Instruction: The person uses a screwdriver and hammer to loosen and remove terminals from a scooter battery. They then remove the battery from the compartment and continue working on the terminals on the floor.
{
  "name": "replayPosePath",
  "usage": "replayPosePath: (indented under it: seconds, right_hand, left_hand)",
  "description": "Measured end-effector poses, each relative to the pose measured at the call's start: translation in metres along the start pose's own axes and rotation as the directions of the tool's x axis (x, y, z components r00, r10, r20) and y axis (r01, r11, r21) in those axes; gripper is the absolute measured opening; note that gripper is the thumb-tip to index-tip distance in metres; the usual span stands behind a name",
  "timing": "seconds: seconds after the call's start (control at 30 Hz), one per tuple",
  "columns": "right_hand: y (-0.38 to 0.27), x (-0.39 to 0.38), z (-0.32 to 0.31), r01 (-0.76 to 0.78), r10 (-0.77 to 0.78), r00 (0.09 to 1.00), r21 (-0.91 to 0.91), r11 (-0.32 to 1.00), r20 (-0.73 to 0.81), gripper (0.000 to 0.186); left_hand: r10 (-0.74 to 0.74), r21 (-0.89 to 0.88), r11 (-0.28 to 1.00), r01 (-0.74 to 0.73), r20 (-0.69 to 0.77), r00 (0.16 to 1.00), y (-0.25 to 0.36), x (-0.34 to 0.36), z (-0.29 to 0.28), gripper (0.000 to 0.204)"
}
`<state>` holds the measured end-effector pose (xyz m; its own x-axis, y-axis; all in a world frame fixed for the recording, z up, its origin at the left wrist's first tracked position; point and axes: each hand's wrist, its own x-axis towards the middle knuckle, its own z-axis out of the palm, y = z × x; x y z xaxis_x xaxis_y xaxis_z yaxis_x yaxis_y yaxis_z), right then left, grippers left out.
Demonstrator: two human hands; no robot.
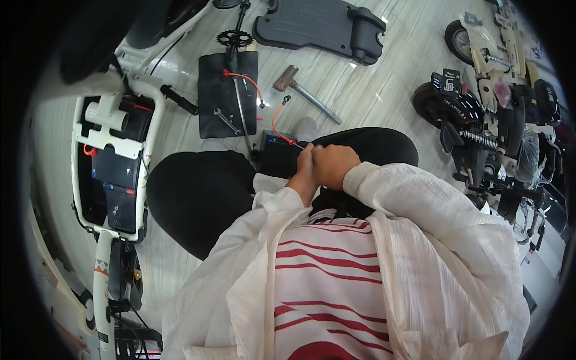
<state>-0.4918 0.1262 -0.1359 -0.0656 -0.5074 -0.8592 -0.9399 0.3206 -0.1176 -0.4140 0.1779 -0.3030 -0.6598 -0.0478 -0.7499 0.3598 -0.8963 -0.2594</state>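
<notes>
Between my knees sits a black battery with a blue edge. A red cable with a dark end rises from its terminal. My right hand is closed in a fist, and a thin metal shaft runs from the fists to that terminal; its handle is hidden in the grip. Pressed against it, my left hand is closed too; what lies inside its fingers is hidden. Just ahead are a black mat with a wrench on it, a second red cable and a hammer.
On the left stands a white scooter frame with batteries in its open bay. A dark plastic footboard cover lies ahead on the tiled floor. Several scooters, one with a black rear wheel, crowd the right side.
</notes>
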Motion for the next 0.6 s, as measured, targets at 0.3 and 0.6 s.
replayPosePath:
  seconds: [0.3,0.6]
  right_hand:
    - [-0.019,-0.042,-0.006,0.065,-0.044,0.990,0.160,0.985,-0.131,0.038]
    - [-0.005,-0.073,0.101,0.535,-0.179,0.844,0.782,0.318,-0.505,0.043]
  left_hand:
    - [0.092,0.120,0.990,-0.070,-0.191,0.977,0.026,-0.050,0.027,0.050]
    - [0.811,0.405,0.309,-0.860,0.360,0.461,0.074,-0.195,0.067,0.037]
